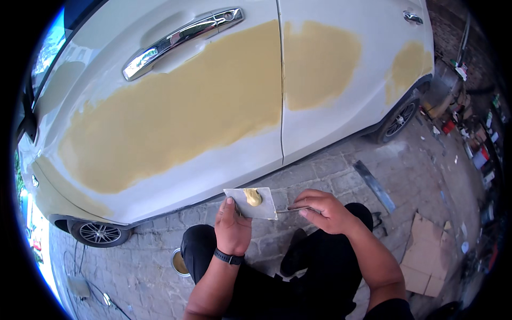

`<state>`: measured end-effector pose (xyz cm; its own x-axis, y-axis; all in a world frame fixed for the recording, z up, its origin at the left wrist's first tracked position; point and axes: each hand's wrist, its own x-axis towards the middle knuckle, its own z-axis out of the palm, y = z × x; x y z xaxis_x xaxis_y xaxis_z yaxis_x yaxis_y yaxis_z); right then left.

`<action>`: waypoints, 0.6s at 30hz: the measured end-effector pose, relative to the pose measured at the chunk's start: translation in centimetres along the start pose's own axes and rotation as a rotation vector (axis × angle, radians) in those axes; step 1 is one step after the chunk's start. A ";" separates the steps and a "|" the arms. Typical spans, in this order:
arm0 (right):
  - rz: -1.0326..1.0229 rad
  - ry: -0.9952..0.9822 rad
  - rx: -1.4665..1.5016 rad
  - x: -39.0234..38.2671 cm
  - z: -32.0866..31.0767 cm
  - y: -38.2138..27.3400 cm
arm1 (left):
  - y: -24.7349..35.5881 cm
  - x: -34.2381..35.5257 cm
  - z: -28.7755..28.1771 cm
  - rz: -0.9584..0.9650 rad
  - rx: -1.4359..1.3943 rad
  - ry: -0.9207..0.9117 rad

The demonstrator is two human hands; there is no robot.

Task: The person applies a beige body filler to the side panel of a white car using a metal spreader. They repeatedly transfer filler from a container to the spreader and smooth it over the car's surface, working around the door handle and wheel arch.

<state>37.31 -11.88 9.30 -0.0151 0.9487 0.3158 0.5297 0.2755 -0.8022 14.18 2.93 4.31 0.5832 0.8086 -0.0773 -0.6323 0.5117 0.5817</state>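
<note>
My left hand [233, 230], with a dark watch on the wrist, grips the edge of a flat, light grey mixing board [268, 205]. A dollop of pale yellow body filler [253, 198] sits on top of it. My right hand [329, 212] is closed on a thin putty spreader [293, 209], seen almost edge-on, whose tip reaches the board's right edge. In front of me stands a white car [234, 165]. Broad yellowish patches of filler [181, 106] cover its front door, with further patches on the rear door [320, 64] and near the rear wheel.
A round can [180, 262] with yellowish contents stands beside my left knee. On the paving to the right lie a long dark flat bar [374, 186] and a cardboard sheet [425, 256]. Mixed clutter [482, 154] lines the far right. A hose or cable [101, 293] runs along the lower left.
</note>
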 end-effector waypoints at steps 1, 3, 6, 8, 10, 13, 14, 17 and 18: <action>0.016 0.084 0.227 -0.1 0.1 0.3 | -0.1 0.2 0.4 -0.064 -0.044 0.023; 0.048 0.248 0.684 0.0 1.0 1.2 | -0.9 0.1 0.4 -0.222 -0.098 0.024; 0.260 0.108 0.552 1.5 0.7 1.7 | -1.7 -0.7 1.4 -0.450 -0.200 -0.089; 0.256 0.160 0.230 2.6 -0.5 3.0 | -0.8 -0.8 1.8 -0.387 -0.251 -0.099; 0.254 0.405 0.125 4.5 -2.7 2.8 | 0.6 -0.8 2.1 -0.247 -0.217 -0.122; 0.111 0.705 -0.182 8.8 -8.4 -1.0 | 0.4 0.0 0.5 -0.142 -0.101 -0.066; 0.043 0.731 -0.305 10.7 -9.8 -2.4 | 0.2 0.2 0.1 -0.139 -0.078 -0.051; -0.087 0.708 -0.625 15.4 -12.4 -6.7 | -0.1 0.2 -0.6 -0.118 -0.015 -0.037; -0.117 0.683 -0.729 16.4 -13.0 -7.4 | -0.3 0.2 -0.6 -0.111 0.002 -0.041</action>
<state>44.14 -0.37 26.99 0.2683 0.5666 0.7791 0.9493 -0.0179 -0.3139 14.18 3.12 3.69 0.6697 0.7347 -0.1081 -0.5619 0.5965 0.5732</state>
